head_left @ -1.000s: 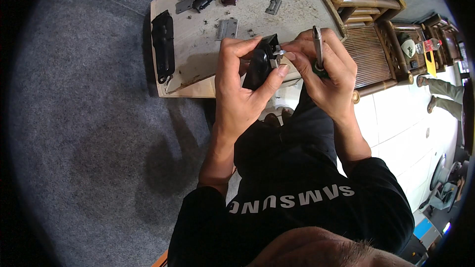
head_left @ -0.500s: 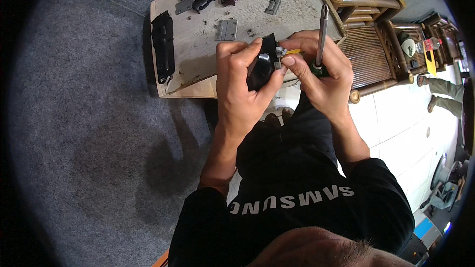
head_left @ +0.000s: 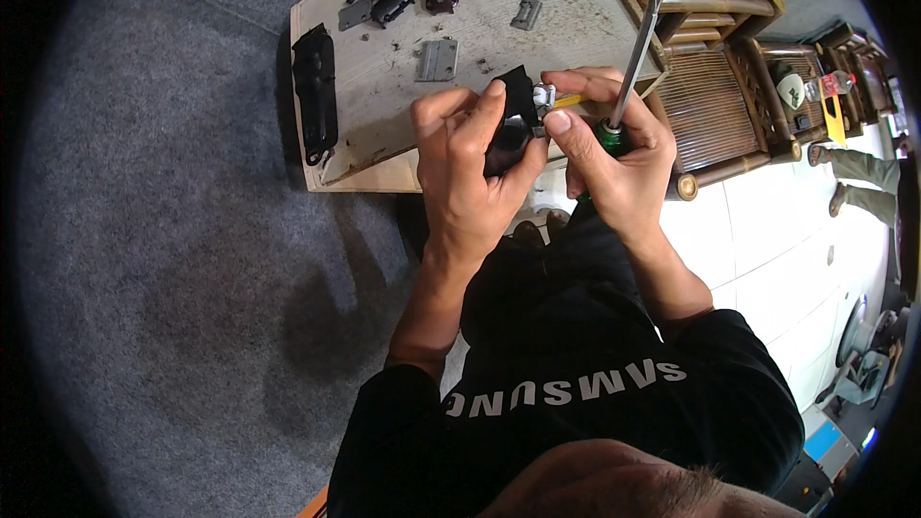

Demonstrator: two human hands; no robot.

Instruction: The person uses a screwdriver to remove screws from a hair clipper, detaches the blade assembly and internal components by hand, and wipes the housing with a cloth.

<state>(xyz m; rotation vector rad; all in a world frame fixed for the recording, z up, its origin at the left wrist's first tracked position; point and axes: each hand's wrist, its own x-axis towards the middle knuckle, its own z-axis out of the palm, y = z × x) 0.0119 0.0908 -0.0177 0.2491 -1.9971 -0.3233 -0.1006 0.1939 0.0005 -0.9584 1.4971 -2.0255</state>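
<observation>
Black device: it sits in your left hand [head_left: 456,153], toward one o'clock from the view's centre; its flat end [head_left: 518,96] has turned more squarely to the camera since a second ago.
Left fingers: closed around the black device, thumb along its lower side.
White part [head_left: 544,96]: at three o'clock of that flat end, showing more fully than a second ago.
Yellow strip [head_left: 569,100]: hidden a second ago, now stretching from the white part toward three o'clock.
Right fingers: your right hand [head_left: 628,163] grips the screwdriver [head_left: 634,62]; thumb and index are wider apart than half a second ago, near the white part, and you cannot tell whether they touch it.
Screwdriver tip: it pointed near twelve half a second ago; now it leans toward one.
Surface [head_left: 369,110]: unchanged, with a black clipper [head_left: 315,91] at ten o'clock from your left hand and a metal plate [head_left: 437,60] at eleven.
</observation>
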